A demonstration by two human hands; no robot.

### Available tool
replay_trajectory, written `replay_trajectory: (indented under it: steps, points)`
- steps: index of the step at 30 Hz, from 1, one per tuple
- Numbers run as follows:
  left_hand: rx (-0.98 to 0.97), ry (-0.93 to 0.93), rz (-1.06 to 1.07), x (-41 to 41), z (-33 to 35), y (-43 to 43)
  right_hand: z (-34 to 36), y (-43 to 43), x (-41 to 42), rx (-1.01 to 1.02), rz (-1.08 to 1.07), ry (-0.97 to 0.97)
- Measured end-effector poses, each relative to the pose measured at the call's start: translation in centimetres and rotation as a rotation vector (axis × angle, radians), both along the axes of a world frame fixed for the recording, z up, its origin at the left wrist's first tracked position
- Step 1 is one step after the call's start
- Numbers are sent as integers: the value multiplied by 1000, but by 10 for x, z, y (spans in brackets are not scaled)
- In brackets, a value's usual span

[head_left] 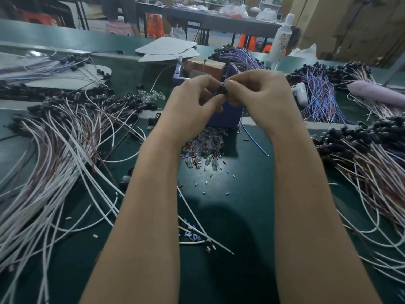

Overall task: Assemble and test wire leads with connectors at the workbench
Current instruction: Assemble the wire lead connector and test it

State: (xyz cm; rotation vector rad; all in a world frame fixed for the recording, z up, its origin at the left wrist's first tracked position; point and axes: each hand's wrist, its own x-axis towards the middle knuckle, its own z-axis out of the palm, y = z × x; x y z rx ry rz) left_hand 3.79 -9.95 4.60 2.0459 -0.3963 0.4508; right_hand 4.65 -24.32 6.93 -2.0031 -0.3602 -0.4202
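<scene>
Head, connector [222,90] between left grip [192,106], right grip [258,93]

- Left hand [192,102], in front of the blue box [228,116]: bare.
- Right hand [260,93], before the box too: bare, with a short, plain thumbnail [231,84].
- Left forearm [142,205] and right forearm [306,205], nearer than the box: bare to the view's lower edge.

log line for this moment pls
left hand: pinches black connector | right hand: pinches it too | behind hands: blue box | bench: clear bulbs, wire bundles
</scene>
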Motion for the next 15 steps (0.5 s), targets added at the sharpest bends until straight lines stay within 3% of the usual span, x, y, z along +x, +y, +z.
replay_trajectory:
  steps: [3, 7, 15]
  points:
    - [12, 12, 34, 2, -4, 0, 0, 0, 0, -11, -31, -11]
    - [-52, -8, 102, 6, -7, 3, 4, -2, -1, 157, -14, 18]
    - [-238, -10, 60, 7, -10, 4, 1, 7, -1, -36, 19, -44]
